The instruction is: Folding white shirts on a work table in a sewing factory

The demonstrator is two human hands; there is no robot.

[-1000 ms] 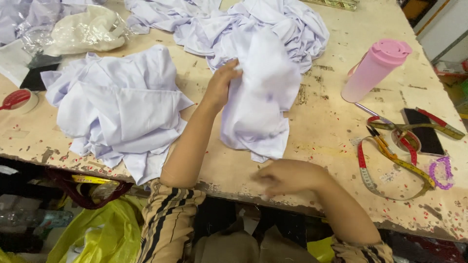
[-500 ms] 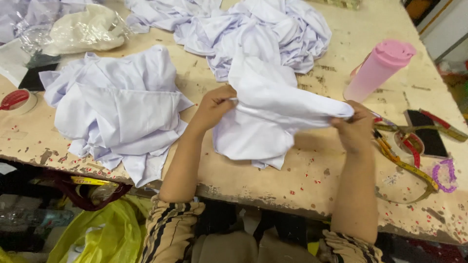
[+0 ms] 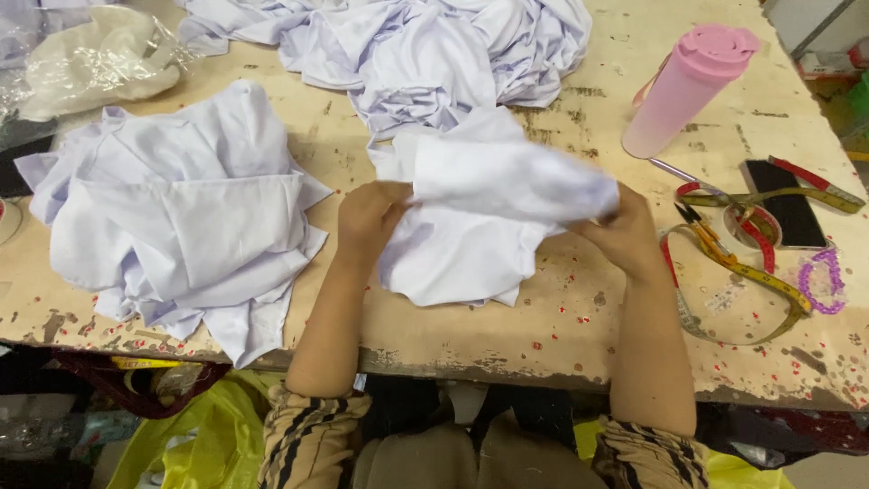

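Both hands now stretch the white cloth [image 3: 489, 204]: left hand [image 3: 367, 217] and right hand [image 3: 625, 231] have fingers closed on its ends, right hand having come up.

Bare worktable [image 3: 561, 335] runs along the near edge, in front of the white cloth piece [image 3: 480, 226] and between the forearms. To the left, a stacked pile of white fabric [image 3: 181, 226] blocks the way; a heap of garments [image 3: 425, 45] fills the far edge. Toward the right edge stand a pink bottle [image 3: 685, 89], a measuring tape [image 3: 742, 281] (looped), and a dark phone [image 3: 786, 204]
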